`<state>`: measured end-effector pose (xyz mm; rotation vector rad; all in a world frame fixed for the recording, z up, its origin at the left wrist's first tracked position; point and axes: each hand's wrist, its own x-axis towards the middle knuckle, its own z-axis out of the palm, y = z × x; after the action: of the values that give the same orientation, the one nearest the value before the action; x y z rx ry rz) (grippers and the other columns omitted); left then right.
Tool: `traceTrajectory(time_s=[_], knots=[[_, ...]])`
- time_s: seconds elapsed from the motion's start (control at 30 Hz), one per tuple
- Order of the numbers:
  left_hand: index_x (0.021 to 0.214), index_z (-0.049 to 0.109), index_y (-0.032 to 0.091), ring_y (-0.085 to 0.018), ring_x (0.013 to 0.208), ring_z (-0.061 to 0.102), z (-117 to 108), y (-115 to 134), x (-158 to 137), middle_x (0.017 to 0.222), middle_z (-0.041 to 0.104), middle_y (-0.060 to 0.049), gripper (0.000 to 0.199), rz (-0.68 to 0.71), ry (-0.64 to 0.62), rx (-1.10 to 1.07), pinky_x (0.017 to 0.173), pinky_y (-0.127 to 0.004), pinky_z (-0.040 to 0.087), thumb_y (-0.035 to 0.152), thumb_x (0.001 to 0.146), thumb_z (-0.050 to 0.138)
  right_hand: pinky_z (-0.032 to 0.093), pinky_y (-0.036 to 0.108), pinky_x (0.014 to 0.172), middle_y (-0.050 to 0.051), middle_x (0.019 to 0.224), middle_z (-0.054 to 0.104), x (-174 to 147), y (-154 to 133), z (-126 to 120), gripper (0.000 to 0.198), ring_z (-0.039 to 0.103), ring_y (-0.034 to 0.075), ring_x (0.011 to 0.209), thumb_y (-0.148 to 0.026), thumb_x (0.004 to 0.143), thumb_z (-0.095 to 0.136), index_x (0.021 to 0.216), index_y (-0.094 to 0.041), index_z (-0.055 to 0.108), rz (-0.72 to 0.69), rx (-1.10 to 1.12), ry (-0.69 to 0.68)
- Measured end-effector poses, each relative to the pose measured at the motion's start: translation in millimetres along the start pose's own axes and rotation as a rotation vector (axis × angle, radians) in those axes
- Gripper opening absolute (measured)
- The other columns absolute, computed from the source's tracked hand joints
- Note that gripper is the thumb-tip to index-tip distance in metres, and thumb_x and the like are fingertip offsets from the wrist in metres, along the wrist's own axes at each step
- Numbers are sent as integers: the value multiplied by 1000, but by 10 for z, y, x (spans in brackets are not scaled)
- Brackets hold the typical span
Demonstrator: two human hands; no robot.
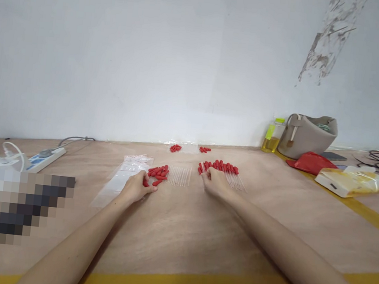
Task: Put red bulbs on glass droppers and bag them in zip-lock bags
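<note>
My left hand (136, 187) reaches from the left to a small pile of red rubber bulbs (159, 171). Its thumb and fingers curl around one red bulb (145, 183) at the pile's near edge. Just right of that pile, several thin clear glass tubes (179, 176) lie side by side. My right hand (215, 181) pinches a dropper (203, 167) at the left end of a row. In that row, several droppers (229, 169) with red bulbs on clear tubes lie together, their bulbs pointing away from me. My right fingers partly hide the pinched dropper.
Clear plastic bags (120, 182) lie left of the bulbs. Farther back are two small groups of red pieces (175, 148) on clear plastic. A power strip (47, 159) stands left. At right are a bottle (272, 136), a grey bag (308, 136), a red pouch (312, 163) and a tissue pack (351, 181).
</note>
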<state>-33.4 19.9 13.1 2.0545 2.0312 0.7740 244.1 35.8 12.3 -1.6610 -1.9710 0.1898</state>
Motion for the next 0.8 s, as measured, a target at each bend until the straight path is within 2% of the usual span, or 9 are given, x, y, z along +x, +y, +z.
traceTrajectory(time_s=[0.07, 0.17, 0.27, 0.3, 0.37, 0.47, 0.63, 0.8], knots=[[68, 50, 19, -15, 50, 51, -74, 73, -16, 54, 52, 4, 30, 17, -36, -31, 43, -22, 31, 38, 54, 69, 37, 22, 63, 5, 77, 60, -188, 153, -41, 19, 54, 13, 70, -23, 82, 37, 80, -15, 54, -169, 49, 55], [63, 59, 17, -15, 52, 53, -68, 235, -76, 55, 56, 2, 24, 131, -166, -222, 45, -22, 34, 38, 57, 68, 37, 24, 67, 6, 78, 58, -406, 313, -100, 20, 51, 15, 73, -21, 84, 35, 83, -15, 53, -313, 60, 164], [73, 67, 16, -17, 61, 58, 155, 441, -200, 62, 63, -1, 23, 228, -310, -491, 55, -25, 42, 38, 66, 62, 37, 26, 70, 7, 84, 56, -530, 352, -158, 22, 50, 16, 77, -23, 85, 34, 90, -15, 54, -378, 87, 269], [79, 67, 16, -18, 63, 59, 262, 509, -249, 62, 63, -2, 25, 210, -333, -579, 58, -27, 44, 37, 68, 60, 37, 25, 70, 7, 84, 56, -557, 346, -169, 22, 50, 16, 77, -23, 85, 34, 91, -15, 54, -387, 104, 283], [89, 65, 15, -19, 73, 62, 474, 633, -340, 73, 66, -4, 30, 155, -364, -779, 68, -30, 47, 36, 68, 61, 37, 25, 68, 7, 83, 55, -601, 324, -167, 21, 50, 15, 75, -23, 86, 34, 90, -16, 54, -399, 131, 276], [96, 59, 14, -18, 76, 64, 672, 759, -424, 81, 66, -6, 39, 98, -363, -976, 75, -32, 48, 38, 66, 64, 35, 26, 69, 5, 82, 56, -657, 293, -116, 19, 51, 14, 75, -20, 85, 36, 87, -18, 55, -442, 132, 199], [92, 56, 14, -16, 69, 64, 671, 823, -442, 76, 64, -5, 40, 41, -336, -1021, 71, -29, 49, 45, 67, 62, 33, 28, 71, 4, 82, 59, -698, 250, -34, 19, 52, 14, 76, -20, 85, 38, 86, -19, 56, -484, 113, 128], [87, 58, 14, -14, 63, 62, 652, 834, -438, 69, 63, -2, 37, 109, -312, -963, 63, -26, 49, 47, 72, 56, 32, 28, 71, 4, 82, 59, -694, 222, -15, 18, 52, 14, 74, -21, 84, 39, 88, -18, 56, -498, 123, 113]])
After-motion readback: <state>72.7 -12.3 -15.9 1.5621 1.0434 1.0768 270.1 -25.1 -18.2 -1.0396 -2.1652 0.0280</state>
